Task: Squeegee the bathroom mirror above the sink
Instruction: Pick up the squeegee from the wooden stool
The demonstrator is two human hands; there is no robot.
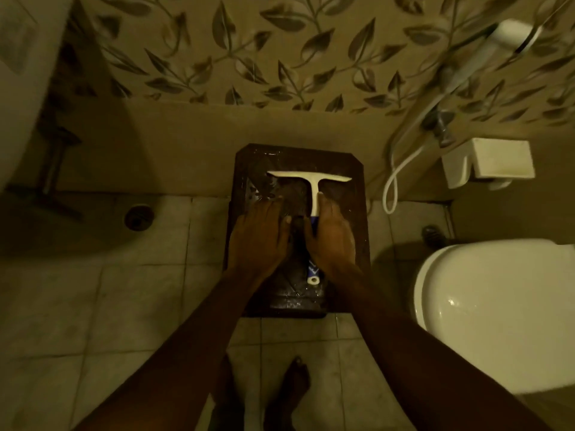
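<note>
A white ceramic toilet sits at four o'clock, a round floor drain at nine, a white wall box at two. A dark-framed wet mirror lies flat on the tiled floor. On it rests a white T-shaped squeegee with a blue grip, blade at twelve. The right hand covers its grip, seemingly closed around it; the left hand presses spread on the glass just beside. Dim light blurs the mirror's near edge.

A home bathroom; toilet, tiled floor, floor drain.
</note>
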